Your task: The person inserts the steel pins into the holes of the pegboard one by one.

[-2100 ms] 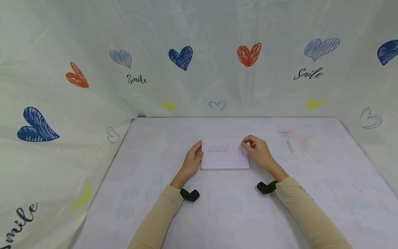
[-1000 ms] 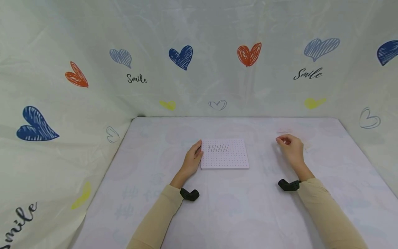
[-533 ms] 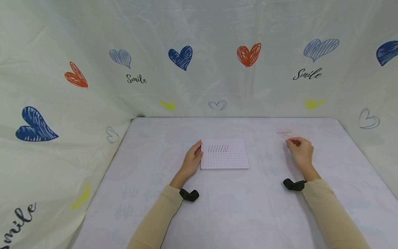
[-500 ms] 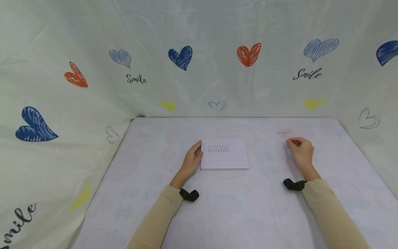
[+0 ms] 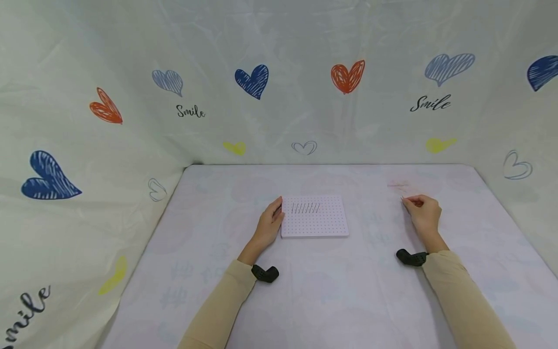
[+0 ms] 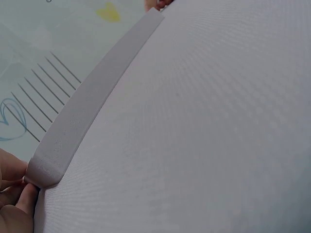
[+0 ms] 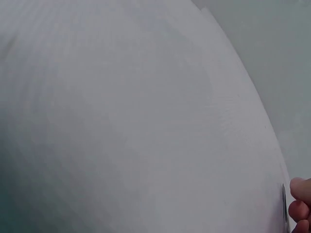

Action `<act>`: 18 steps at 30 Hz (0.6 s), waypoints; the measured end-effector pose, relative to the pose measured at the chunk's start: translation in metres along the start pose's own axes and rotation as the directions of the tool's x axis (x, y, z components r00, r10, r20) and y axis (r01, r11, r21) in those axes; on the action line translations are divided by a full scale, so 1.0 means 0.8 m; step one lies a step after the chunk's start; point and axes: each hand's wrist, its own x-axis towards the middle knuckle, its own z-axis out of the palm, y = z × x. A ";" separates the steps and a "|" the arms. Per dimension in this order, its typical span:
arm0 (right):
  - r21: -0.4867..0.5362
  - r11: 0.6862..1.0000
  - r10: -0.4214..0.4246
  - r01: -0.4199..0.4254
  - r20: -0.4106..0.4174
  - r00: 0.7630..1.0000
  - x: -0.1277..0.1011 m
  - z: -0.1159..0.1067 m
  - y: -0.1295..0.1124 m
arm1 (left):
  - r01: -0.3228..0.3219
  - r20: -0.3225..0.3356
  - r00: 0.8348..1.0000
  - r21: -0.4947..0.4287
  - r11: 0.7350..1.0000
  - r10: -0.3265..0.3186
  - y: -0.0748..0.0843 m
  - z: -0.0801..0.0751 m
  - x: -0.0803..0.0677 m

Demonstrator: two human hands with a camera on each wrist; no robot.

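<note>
My left hand [image 5: 267, 225] grips the left edge of a white board [image 5: 315, 228] dotted with rows of small holes. Several thin dark metal pins [image 5: 306, 208] stand in one row in the upper left part of the board, and in the left wrist view they rise past its edge. To the right of the board, my right hand [image 5: 424, 213] is low over the table with fingers curled and thumb near the index finger. A thin metal pin [image 7: 285, 208] shows beside the fingertips in the right wrist view; whether it is pinched or lies on the table cannot be made out.
The white table [image 5: 322, 295] carries faint printed patterns, with a reddish mark [image 5: 398, 185] beyond the right hand. A pale curtain [image 5: 287, 116] with hearts and lettering hangs behind the table and along its left side.
My right hand has gone from the board's upper right corner across to the spot where two pins lay, now covering that spot. It has shifted only slightly lately. The left hand stays put.
</note>
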 end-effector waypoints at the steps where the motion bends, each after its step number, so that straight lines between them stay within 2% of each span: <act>1: 0.000 1.000 -0.001 0.001 0.000 1.000 0.001 0.001 0.001 | 0.004 0.001 1.000 0.007 1.000 -0.004 0.001 0.000 0.000; 4: -0.004 1.000 0.001 -0.001 0.001 1.000 0.002 0.003 0.003 | 0.006 -0.007 1.000 0.007 1.000 -0.006 0.001 0.000 -0.001; 6: -0.008 1.000 0.002 -0.002 0.006 1.000 0.002 0.003 0.003 | 0.009 -0.018 1.000 -0.006 1.000 -0.009 -0.014 0.003 0.003; 9: -0.014 1.000 0.004 -0.003 0.013 1.000 0.002 0.004 0.003 | 0.003 -0.022 1.000 -0.021 1.000 -0.004 -0.015 0.003 0.004; 18: -0.035 0.999 0.010 -0.009 0.023 1.000 0.002 0.007 0.005 | 0.028 0.001 1.000 0.012 1.000 -0.028 -0.016 0.001 0.004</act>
